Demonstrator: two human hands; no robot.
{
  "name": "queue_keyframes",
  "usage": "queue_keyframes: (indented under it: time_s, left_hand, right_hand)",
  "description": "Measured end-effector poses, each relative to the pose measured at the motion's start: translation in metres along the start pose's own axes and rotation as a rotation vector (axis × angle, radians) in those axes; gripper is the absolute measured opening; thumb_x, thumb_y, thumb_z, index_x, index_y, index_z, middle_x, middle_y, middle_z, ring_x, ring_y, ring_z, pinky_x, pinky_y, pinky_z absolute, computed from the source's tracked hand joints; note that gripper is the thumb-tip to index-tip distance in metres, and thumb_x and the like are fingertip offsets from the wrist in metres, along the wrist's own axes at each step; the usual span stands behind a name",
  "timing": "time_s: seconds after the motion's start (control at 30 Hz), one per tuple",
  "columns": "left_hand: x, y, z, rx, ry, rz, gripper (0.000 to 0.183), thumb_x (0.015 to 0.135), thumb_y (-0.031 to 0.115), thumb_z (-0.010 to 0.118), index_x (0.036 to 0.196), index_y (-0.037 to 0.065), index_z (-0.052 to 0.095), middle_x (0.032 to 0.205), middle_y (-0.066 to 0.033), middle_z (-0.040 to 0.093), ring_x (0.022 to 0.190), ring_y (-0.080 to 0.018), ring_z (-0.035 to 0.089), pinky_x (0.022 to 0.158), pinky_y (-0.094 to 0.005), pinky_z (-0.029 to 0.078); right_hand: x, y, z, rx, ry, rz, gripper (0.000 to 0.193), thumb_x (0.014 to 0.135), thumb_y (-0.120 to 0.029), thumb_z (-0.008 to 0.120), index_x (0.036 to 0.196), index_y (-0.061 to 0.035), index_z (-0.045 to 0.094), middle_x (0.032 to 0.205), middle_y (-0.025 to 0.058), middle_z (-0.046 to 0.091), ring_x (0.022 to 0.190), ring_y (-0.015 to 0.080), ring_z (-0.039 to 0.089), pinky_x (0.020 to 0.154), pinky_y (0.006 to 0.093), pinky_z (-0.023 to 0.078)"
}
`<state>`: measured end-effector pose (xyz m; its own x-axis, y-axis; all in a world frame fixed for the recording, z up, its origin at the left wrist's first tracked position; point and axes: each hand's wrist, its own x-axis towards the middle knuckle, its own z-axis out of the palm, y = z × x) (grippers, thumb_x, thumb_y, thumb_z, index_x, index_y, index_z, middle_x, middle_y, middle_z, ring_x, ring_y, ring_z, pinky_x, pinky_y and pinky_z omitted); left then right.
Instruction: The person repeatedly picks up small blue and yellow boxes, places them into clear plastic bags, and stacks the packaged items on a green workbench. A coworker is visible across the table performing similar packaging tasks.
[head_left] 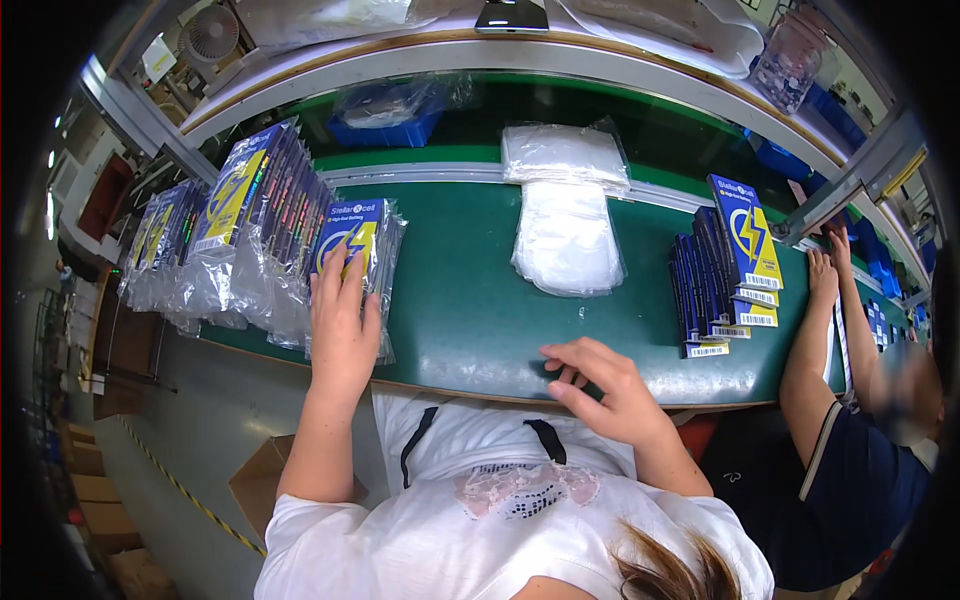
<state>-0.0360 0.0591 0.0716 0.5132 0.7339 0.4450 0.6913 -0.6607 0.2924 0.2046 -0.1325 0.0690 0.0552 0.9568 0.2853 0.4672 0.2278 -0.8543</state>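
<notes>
Outstretched fingers of my left hand [342, 318] rest against the front of a blue and yellow battery box in a clear bag [352, 218], at the near end of a standing row. More bagged boxes [240, 205] lean packed together to its left, their loose plastic hanging over the bench edge. My right hand [605, 388] hovers by the front edge of the bench, fingers loosely bent and apart, with nothing in it. Beyond it lies a pile of clear plastic bags [568, 240]. Unbagged boxes of the same colours [748, 245] stand in a stepped stack on the right.
The green bench [455, 330] runs under a raised shelf [500, 55], with a metal post [845, 185] at right. A blue bin [388, 128] holding plastic sits at the back. At the right, a co-worker's arms [815, 330] reach onto the bench. A cardboard box [265, 480] lies below.
</notes>
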Motion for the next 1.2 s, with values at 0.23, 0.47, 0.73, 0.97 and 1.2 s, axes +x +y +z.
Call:
queue_keyframes:
  time_s: [0.23,0.47,0.73,0.97,1.2]
  left_hand:
    - [0.003,0.013,-0.008,0.015,0.087,-0.021,0.05,0.08,0.003,0.061,0.127,-0.001,0.046,0.136,-0.0197,0.04,0.13,-0.0397,0.033,0.106,-0.0475,0.028]
    - [0.017,0.08,0.014,-0.385,0.035,0.341,0.025,0.077,0.007,0.064,0.102,0.004,0.063,0.11,-0.0097,0.058,0.106,-0.0302,0.053,0.089,-0.0414,0.041]
    - [0.058,0.1,0.113,-0.328,-0.099,0.507,0.023,0.076,0.002,0.061,0.098,0.008,0.066,0.097,-0.0057,0.059,0.098,-0.0251,0.054,0.088,-0.0398,0.039]
    - [0.053,0.098,0.107,-0.466,-0.024,0.441,0.029,0.075,-0.004,0.061,0.102,0.006,0.063,0.091,-0.0088,0.055,0.09,-0.0281,0.054,0.079,-0.0379,0.044]
    - [0.056,0.107,0.1,-0.63,0.026,0.414,0.02,0.083,0.001,0.059,0.103,0.001,0.06,0.095,-0.0116,0.056,0.091,-0.0302,0.055,0.078,-0.0368,0.046]
  right_hand:
    - [-0.006,-0.018,-0.041,-0.207,0.307,-0.106,0.025,0.079,0.001,0.063,0.104,0.0043,0.062,0.087,0.0125,0.063,0.073,0.0181,0.061,0.065,0.026,0.049]
    - [0.009,-0.04,-0.109,-0.691,0.989,-0.11,0.028,0.081,-0.011,0.069,0.103,0.004,0.06,0.101,0.0142,0.06,0.095,0.0235,0.057,0.086,0.0317,0.042]
    - [0.024,0.008,-0.14,-1.036,0.825,0.473,0.07,0.063,-0.03,0.075,0.122,-0.0007,0.052,0.113,0.0209,0.057,0.107,0.035,0.054,0.1,0.0483,0.034]
    - [0.014,-0.021,-0.079,-0.355,1.075,-0.106,0.078,0.065,-0.017,0.078,0.131,-0.0034,0.04,0.116,0.0149,0.05,0.11,0.0269,0.05,0.104,0.0421,0.03]
    - [0.0,0.002,-0.057,0.973,0.397,0.246,0.061,0.093,-0.047,0.047,0.131,0.0001,0.042,0.094,0.0048,0.054,0.08,0.0093,0.052,0.066,0.0211,0.044]
